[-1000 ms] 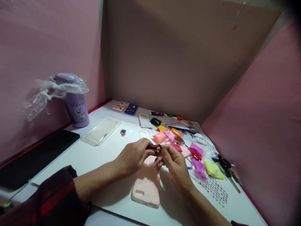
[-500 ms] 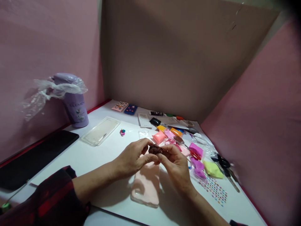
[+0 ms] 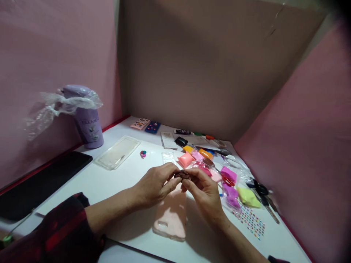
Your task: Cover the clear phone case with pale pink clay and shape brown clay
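Note:
My left hand point(image 3: 155, 184) and my right hand point(image 3: 204, 193) meet above the white table, fingertips pinched together on a small lump of dark brown clay point(image 3: 182, 174). Both hands grip it from opposite sides. Directly under them lies a pink phone case point(image 3: 171, 215), flat on the table. Just beyond my right hand sit several small bags of coloured clay point(image 3: 186, 159) in pink, orange, magenta and yellow-green.
A lilac cup wrapped in clear plastic point(image 3: 87, 122) stands at the back left, with a clear phone case point(image 3: 117, 152) and a black tablet point(image 3: 38, 182) nearby. Scissors point(image 3: 261, 195) and a gem sticker sheet point(image 3: 251, 221) lie at the right. Pink and brown partition walls enclose the table point(image 3: 109, 179).
My fingers have kept working the brown clay, which now sits slightly lower between my fingertips. My hands stayed over the pink case.

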### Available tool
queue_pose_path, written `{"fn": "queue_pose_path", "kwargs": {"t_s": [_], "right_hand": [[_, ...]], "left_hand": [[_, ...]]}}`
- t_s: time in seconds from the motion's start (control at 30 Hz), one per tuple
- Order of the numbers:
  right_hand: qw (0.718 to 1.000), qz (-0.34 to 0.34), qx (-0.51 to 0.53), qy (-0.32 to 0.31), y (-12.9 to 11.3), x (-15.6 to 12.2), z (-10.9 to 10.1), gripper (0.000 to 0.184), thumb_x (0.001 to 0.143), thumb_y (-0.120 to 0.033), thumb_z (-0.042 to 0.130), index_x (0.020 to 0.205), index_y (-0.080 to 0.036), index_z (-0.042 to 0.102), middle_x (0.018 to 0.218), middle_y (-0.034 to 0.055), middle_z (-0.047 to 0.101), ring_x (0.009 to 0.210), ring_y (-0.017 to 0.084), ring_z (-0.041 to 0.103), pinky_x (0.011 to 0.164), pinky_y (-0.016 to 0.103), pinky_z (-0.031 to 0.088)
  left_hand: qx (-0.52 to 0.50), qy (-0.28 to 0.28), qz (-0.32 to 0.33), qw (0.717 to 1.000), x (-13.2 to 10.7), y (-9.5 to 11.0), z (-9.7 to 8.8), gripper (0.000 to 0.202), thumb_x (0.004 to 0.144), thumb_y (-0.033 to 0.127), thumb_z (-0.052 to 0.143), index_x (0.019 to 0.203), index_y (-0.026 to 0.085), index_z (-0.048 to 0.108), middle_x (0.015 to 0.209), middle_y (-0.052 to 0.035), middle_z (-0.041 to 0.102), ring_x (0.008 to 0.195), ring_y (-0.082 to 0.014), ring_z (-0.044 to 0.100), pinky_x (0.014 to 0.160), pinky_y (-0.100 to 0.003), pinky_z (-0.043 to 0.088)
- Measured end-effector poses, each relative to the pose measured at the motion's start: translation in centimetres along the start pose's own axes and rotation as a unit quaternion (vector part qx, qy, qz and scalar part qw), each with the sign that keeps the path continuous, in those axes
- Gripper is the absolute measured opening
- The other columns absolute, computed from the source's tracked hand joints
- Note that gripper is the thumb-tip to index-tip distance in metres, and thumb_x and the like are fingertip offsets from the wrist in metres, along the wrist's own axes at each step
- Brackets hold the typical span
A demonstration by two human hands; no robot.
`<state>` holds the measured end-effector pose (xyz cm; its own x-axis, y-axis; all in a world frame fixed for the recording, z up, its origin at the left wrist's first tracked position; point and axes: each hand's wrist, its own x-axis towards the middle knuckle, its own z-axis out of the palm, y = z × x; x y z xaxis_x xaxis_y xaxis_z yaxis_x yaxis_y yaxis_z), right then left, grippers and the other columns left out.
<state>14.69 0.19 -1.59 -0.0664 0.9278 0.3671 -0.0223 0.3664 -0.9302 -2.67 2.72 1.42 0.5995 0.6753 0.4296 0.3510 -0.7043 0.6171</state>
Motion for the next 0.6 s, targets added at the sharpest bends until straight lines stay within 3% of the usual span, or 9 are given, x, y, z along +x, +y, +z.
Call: {"fn": "queue_pose_path", "kwargs": {"t_s": [0.27,0.43,0.53,0.6], "right_hand": [[0.999,-0.013,0.011,0.029,-0.8,-0.6,0.3,0.003,0.079,-0.022,0.067,0.08,-0.02,0.065,0.072,-0.002,0.058,0.054,0.01,0.057,0.05,0.023,0.048],[0.998,0.02,0.022,0.046,-0.5,-0.3,0.3,0.008,0.083,-0.025,0.064,0.088,-0.019,0.064,0.062,-0.0026,0.06,0.053,0.01,0.055,0.054,0.023,0.047],[0.997,0.034,0.046,0.053,0.0,0.0,0.1,0.012,0.086,-0.028,0.06,0.09,-0.017,0.065,0.061,-0.0018,0.059,0.052,0.009,0.053,0.053,0.023,0.045],[0.995,0.04,0.072,0.049,0.3,0.0,0.0,0.014,0.086,-0.029,0.06,0.091,-0.017,0.065,0.062,-0.0014,0.06,0.052,0.009,0.052,0.051,0.023,0.044]], "left_hand": [[-0.027,-0.001,0.039,0.999,0.0,0.2,0.1,0.017,0.09,0.02,0.044,0.084,0.014,0.058,0.078,-0.0019,0.055,0.072,-0.0136,0.05,0.067,-0.025,0.039],[-0.131,0.039,-0.053,0.989,0.3,0.1,0.0,0.022,0.092,0.031,0.044,0.089,0.015,0.058,0.081,-0.0016,0.06,0.077,-0.0138,0.055,0.071,-0.025,0.041],[-0.124,0.048,-0.101,0.986,0.3,0.2,-0.3,0.031,0.094,0.038,0.036,0.092,0.015,0.057,0.083,-0.0022,0.059,0.079,-0.0152,0.054,0.071,-0.027,0.041],[-0.107,0.024,-0.103,0.989,0.3,0.2,-0.2,0.033,0.093,0.04,0.037,0.088,0.015,0.057,0.079,-0.0014,0.058,0.074,-0.0149,0.052,0.067,-0.027,0.04]]}}
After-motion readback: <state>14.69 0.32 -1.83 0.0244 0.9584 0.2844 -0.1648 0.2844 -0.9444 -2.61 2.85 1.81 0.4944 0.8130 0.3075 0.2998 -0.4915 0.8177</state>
